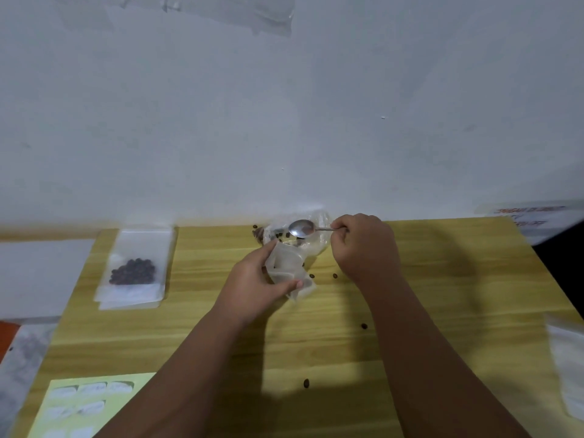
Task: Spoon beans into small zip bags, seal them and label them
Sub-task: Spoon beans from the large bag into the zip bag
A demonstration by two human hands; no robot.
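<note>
Small zip bag and spoon in hand.
Your left hand grips the bag over the table; your right hand pinches the spoon's handle, bowl just beyond the bag.

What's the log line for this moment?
left hand: holds small zip bag | right hand: holds spoon, bowl looks empty | filled bag: lying at left | loose beans: on table

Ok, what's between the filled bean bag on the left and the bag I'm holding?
Only bare table: in the head view, plain wood runs from the filled bag to the left hand gripping the small bag.
</note>
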